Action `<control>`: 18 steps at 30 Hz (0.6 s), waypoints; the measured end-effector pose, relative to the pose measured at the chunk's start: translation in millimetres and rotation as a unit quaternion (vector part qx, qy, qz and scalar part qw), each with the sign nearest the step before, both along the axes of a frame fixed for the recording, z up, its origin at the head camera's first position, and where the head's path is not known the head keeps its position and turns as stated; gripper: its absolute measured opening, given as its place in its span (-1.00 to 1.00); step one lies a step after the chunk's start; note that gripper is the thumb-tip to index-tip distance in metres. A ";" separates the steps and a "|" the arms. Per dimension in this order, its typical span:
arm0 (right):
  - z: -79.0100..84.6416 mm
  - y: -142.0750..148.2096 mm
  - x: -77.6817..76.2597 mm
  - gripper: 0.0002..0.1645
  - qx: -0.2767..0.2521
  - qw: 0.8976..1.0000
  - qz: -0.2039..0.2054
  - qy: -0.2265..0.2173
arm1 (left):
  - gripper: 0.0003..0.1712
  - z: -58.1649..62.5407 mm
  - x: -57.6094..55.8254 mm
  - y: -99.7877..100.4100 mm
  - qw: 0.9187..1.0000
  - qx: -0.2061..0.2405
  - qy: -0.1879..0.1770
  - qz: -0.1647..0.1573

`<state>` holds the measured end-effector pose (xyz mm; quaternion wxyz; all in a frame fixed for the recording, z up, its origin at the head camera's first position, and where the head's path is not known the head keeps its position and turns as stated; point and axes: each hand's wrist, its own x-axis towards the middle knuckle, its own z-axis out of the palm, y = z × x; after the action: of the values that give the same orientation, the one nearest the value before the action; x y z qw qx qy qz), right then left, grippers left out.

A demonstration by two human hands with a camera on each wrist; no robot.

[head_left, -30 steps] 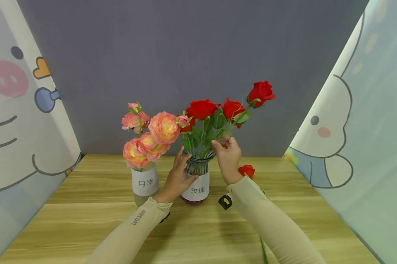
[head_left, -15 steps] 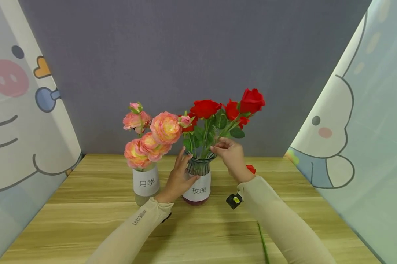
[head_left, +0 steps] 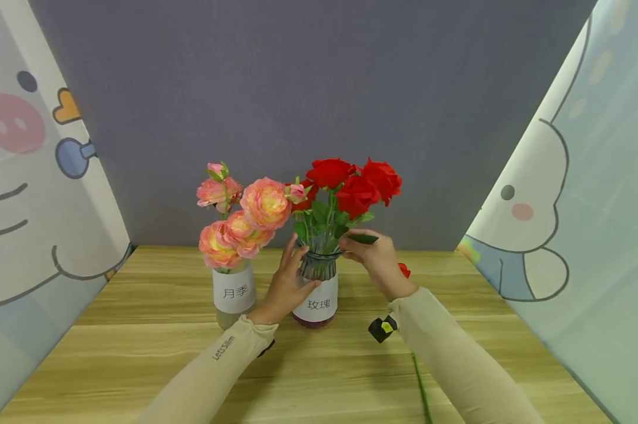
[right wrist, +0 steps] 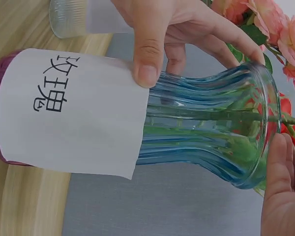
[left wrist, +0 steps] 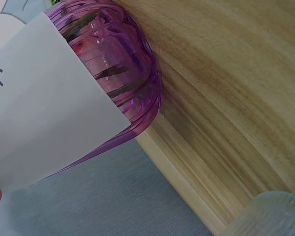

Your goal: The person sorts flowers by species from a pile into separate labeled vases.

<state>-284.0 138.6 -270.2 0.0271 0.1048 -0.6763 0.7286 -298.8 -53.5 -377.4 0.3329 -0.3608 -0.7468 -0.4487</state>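
Observation:
A ribbed glass vase [head_left: 317, 270] with a white paper label stands mid-table, holding several red roses. In the right wrist view my left hand [right wrist: 160, 32] grips the vase's neck, thumb on the front near the label's top edge and fingers round the side and rim. My right hand [head_left: 374, 258] is at the right of the vase mouth, pinching the stem of a red rose [head_left: 357, 196]. That stem passes down into the vase; the fingertips partly hide it. In the right wrist view green stems [right wrist: 216, 116] show through the glass.
Left of it stands a second labelled vase [head_left: 235, 295] with pink-yellow flowers [head_left: 265, 203]. One more red rose lies on the wooden table, its bloom [head_left: 404, 270] and green stem [head_left: 420, 383] partly behind the right forearm. A grey panel [head_left: 297, 88] rises behind.
The rose in my right hand has come down and leftward, its bloom now beside the other red ones. My right hand has shifted slightly lower; the left hand stays on the vase.

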 end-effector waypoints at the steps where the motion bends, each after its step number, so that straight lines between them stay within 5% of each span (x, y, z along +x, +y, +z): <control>1: -0.4 -0.6 -0.2 -0.65 0.001 1.000 -0.006 0.002 | 0.04 -0.1 -0.3 0.1 1.000 0.000 0.000 0.000; 9: -4.5 -1.7 -2.6 -0.74 0.017 0.999 -0.044 0.001 | 0.01 -1.3 -0.9 -0.5 1.000 0.001 -0.013 0.000; 18: -10.4 35.0 -9.2 -0.58 0.082 0.997 -0.013 -0.012 | -0.05 0.3 0.3 -0.1 0.999 0.004 -0.038 -0.004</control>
<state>-293.2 173.6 -280.6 0.0200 0.0892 -0.7351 0.6718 -298.5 -53.6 -377.2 0.3043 -0.3454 -0.7556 -0.4661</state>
